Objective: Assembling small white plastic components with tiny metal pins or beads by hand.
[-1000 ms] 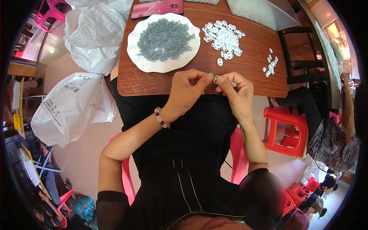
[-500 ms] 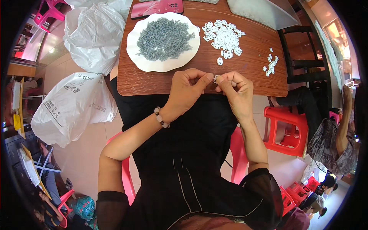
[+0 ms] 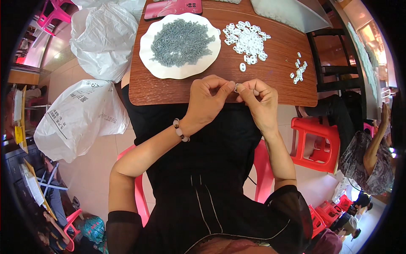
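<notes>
Over the table's front edge my two hands meet, fingertips nearly touching. My right hand [image 3: 262, 101] pinches a small white two-holed piece [image 3: 236, 88] between thumb and forefinger. My left hand [image 3: 206, 98], with a beaded bracelet on its wrist, is closed in a pinch against the same spot; what its fingertips hold is too small to make out. Beyond my left hand is a scalloped white plate [image 3: 146, 63] heaped with small grey tubes [image 3: 182, 44]. A pile of white two-holed pieces [image 3: 247, 40] lies beyond my right hand, with one loose piece [image 3: 242, 67] nearer me.
A small cluster of white parts [image 3: 300, 72] lies at the right of the brown wooden table [image 3: 279, 84]. Behind are a pink phone [image 3: 173, 9] and a pale tray [image 3: 292, 15]. White sacks [image 3: 82, 118] stand left, a red stool [image 3: 315, 144] right, near another person [image 3: 368, 158].
My fingertips have shifted slightly and the white piece has turned a little between them. At the right, the other person's raised arm has moved down.
</notes>
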